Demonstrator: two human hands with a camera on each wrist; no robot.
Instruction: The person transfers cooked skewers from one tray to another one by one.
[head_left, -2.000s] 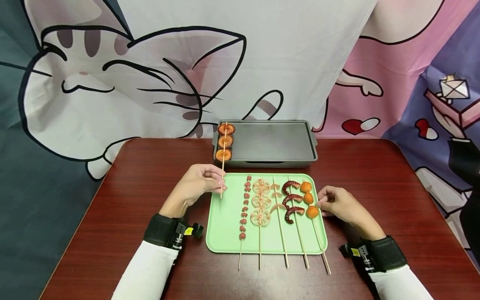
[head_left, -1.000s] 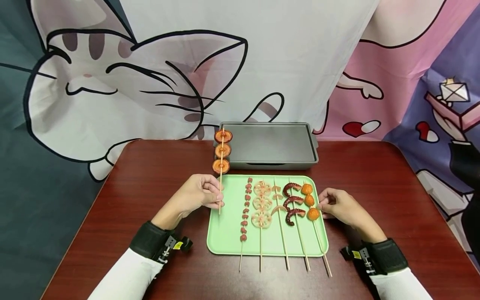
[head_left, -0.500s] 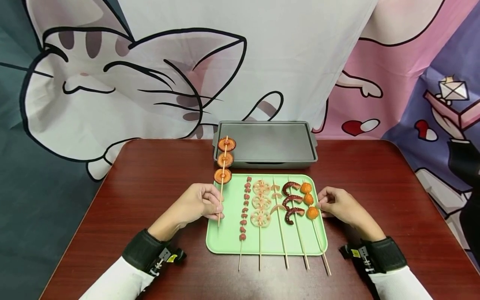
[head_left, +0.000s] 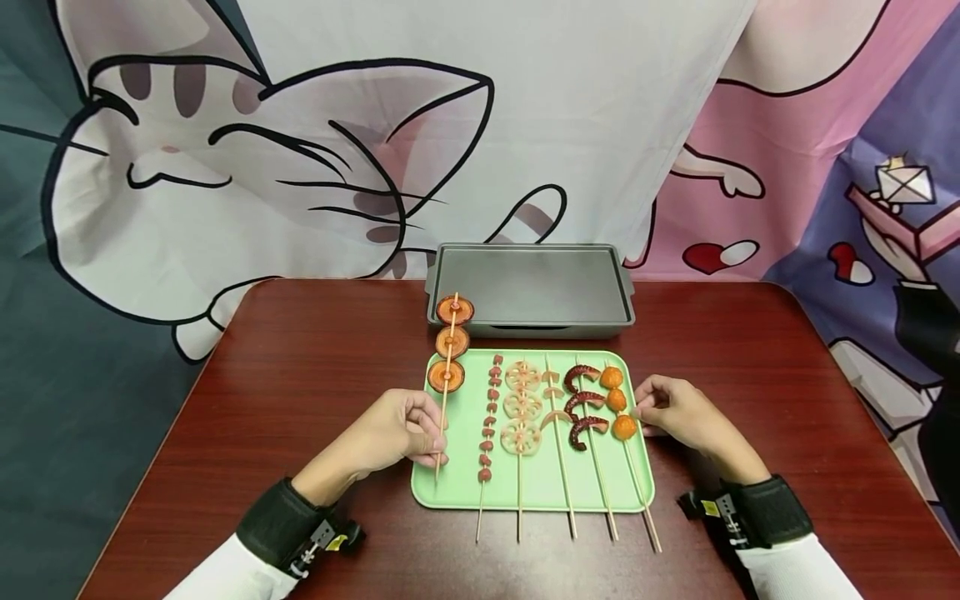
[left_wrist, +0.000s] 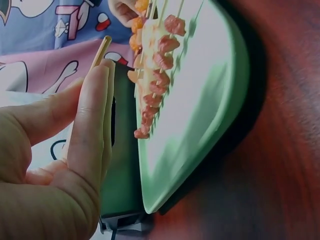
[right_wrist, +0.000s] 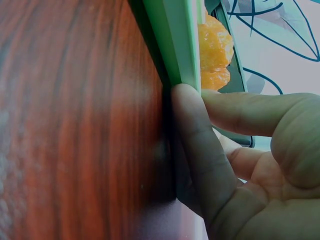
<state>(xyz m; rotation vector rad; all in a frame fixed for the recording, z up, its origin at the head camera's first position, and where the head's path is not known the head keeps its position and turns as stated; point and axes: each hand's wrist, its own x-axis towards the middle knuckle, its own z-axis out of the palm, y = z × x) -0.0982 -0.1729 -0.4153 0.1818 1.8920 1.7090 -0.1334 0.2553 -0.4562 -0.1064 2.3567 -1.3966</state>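
Observation:
My left hand pinches the stick of a mushroom skewer between thumb and fingers. Three round brown slices run up this skewer, over the upper left of the light green tray. In the left wrist view only the stick end shows past the fingers. At the tray's right rim, my right hand pinches the edge, as the right wrist view also shows. Lying on the tray are skewers of small pink meat pieces, lotus root slices, pale curved pieces, octopus tentacles and orange balls.
Behind the tray sits a dark grey rectangular griddle pan with side handles. Both stand on a reddish-brown wooden table. A cartoon-print cloth hangs along the table's back edge. Skewer sticks overhang the tray's near rim.
The mushroom skewer in my left hand has come back from over the griddle pan's left side toward me, to the tray's upper left. My right hand stays at the tray's rim.

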